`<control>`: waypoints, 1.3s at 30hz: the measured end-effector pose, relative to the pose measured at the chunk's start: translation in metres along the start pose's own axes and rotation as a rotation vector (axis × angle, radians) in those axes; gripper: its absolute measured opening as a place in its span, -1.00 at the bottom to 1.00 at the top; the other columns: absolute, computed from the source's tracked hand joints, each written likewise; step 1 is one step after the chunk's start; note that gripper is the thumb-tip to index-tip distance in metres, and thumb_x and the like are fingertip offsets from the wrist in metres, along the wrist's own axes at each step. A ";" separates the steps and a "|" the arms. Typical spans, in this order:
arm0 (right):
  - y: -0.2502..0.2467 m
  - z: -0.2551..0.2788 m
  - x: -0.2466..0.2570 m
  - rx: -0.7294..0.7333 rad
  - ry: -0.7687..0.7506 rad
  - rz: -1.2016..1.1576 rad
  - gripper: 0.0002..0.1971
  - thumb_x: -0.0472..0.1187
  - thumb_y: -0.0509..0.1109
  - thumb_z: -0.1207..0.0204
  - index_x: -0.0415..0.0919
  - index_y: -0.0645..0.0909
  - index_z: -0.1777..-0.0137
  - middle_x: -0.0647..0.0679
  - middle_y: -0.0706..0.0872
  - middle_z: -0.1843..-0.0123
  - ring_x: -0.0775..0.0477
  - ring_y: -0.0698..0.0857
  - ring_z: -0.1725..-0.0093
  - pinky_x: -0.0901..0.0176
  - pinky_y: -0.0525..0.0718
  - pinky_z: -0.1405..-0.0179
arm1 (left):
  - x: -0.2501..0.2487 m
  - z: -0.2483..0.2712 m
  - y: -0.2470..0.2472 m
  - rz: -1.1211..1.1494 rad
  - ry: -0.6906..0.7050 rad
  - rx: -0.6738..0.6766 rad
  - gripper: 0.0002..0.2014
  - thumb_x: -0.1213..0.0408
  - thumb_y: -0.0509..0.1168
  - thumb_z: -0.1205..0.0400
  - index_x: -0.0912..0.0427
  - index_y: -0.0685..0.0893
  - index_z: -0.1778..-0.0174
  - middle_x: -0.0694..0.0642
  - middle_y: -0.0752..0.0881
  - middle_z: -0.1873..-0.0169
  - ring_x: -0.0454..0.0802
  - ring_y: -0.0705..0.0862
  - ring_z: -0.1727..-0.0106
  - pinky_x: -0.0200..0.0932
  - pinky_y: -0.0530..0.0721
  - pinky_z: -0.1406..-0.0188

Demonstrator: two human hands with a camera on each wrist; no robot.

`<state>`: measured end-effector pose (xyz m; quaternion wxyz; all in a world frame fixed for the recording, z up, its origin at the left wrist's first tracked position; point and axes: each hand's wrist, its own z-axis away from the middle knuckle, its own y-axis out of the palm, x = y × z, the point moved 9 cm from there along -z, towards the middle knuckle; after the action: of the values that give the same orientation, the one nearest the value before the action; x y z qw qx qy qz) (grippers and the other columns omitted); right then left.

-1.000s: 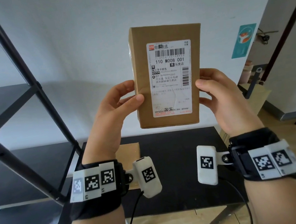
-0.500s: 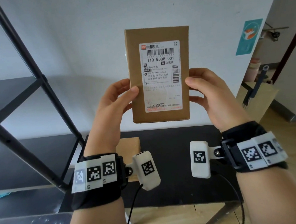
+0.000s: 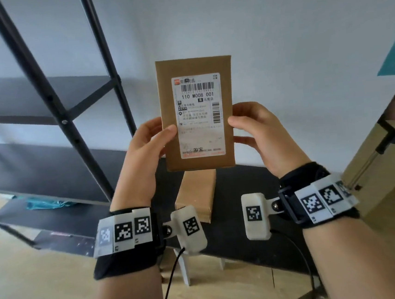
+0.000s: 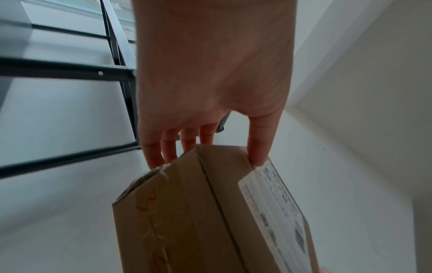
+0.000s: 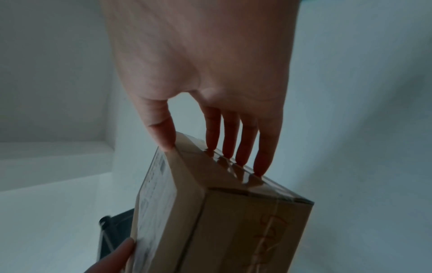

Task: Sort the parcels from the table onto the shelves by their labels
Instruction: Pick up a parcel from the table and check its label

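Matt brown cardboard parcel (image 3: pixel 196 113) with glossy paper label (image 3: pixel 199 115); black metal shelves (image 3: pixel 42 101).

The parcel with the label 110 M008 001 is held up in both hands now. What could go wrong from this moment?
1. The parcel is pinched only at its side edges by the left hand and the right hand, nothing under it; it might slip and fall onto the second parcel on the table.
2. The slanted shelf posts stand close on the left; the box could knock one on the way in.
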<state>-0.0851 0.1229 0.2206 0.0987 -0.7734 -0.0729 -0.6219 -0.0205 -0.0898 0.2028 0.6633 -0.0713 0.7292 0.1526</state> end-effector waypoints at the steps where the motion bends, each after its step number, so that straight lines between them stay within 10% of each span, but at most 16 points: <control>1: 0.015 -0.001 0.001 0.025 -0.003 0.007 -0.72 -0.17 0.37 -0.62 -0.22 0.59 -0.30 -0.11 0.78 -0.22 -0.01 0.77 -0.23 -0.03 0.75 -0.20 | -0.001 0.003 -0.014 0.011 -0.004 -0.024 -0.62 0.19 0.36 -0.69 0.14 0.60 -0.43 0.09 0.82 -0.20 0.01 0.81 -0.20 -0.03 0.78 -0.16; 11: 0.222 0.016 0.013 0.293 -0.004 -0.002 -0.69 -0.15 0.34 -0.65 -0.09 0.61 -0.37 0.05 0.81 -0.20 0.14 0.77 -0.20 0.25 0.75 -0.07 | -0.025 0.057 -0.208 -0.009 0.004 -0.318 -0.61 0.21 0.40 -0.67 0.20 0.58 -0.40 0.12 0.81 -0.17 -0.09 0.84 -0.01 -0.32 0.78 0.24; 26: 0.563 0.101 0.030 0.594 0.060 -0.054 -0.80 -0.11 0.27 -0.67 0.00 0.69 -0.18 -0.01 0.81 -0.17 0.00 0.74 -0.24 -0.12 0.66 -0.35 | -0.050 0.166 -0.511 -0.018 -0.025 -0.634 -0.61 0.23 0.38 -0.69 0.21 0.57 -0.43 0.17 0.82 -0.14 -0.05 0.86 0.05 -0.32 0.77 0.28; 39: 0.781 0.054 0.025 0.784 0.039 -0.041 -0.76 -0.10 0.22 -0.72 -0.12 0.69 -0.18 0.01 0.81 -0.02 0.05 0.76 -0.08 0.24 0.69 0.02 | -0.053 0.131 -0.690 -0.037 -0.028 -0.802 -0.59 0.22 0.32 -0.73 0.17 0.54 -0.51 0.16 0.79 -0.22 -0.10 0.82 0.05 -0.43 0.74 0.38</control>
<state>0.1550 -0.6213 0.1857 0.3757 -0.6633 -0.3185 -0.5634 0.3208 -0.7047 0.1576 0.5955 -0.3356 0.6011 0.4140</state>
